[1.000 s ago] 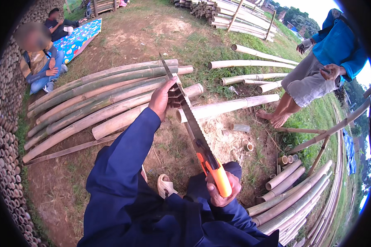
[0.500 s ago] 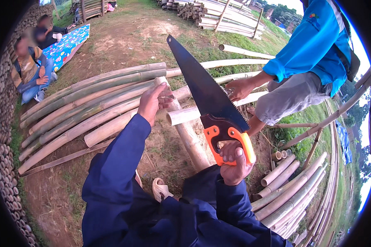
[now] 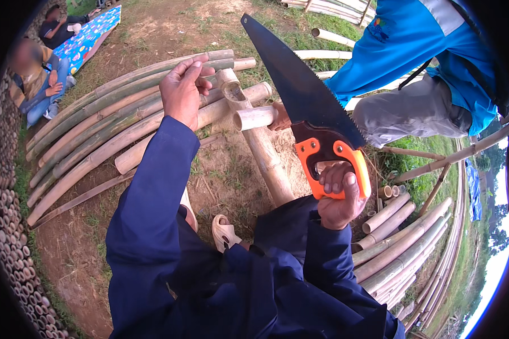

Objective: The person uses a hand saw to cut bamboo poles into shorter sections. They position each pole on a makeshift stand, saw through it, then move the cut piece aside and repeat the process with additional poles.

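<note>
My right hand (image 3: 345, 198) grips the orange-and-black handle of a hand saw (image 3: 302, 76). Its dark blade points up and away, toothed edge to the right, touching no bamboo that I can make out. My left hand (image 3: 184, 90) is raised with nothing in it, its fingers loosely bent and apart, above the bamboo stack on the left. Ahead of me a bamboo support pole (image 3: 268, 158) runs away from my knees, with a cut-out near its far end. Across it lies a bamboo pole (image 3: 254, 117), its cut end facing left. A co-worker's hand (image 3: 280, 117) holds this pole behind the blade.
Long bamboo poles (image 3: 104, 138) lie on the ground at left, and more poles (image 3: 404, 257) are stacked at lower right. The co-worker in a blue jacket (image 3: 384, 62) bends in from the right. Two people (image 3: 39, 85) sit far left by a colourful mat (image 3: 90, 42).
My left hand has moved left and up, away from the support pole. The saw has shifted slightly up and right. The co-worker has leaned closer, a hand now near the crosswise pole's cut end.
</note>
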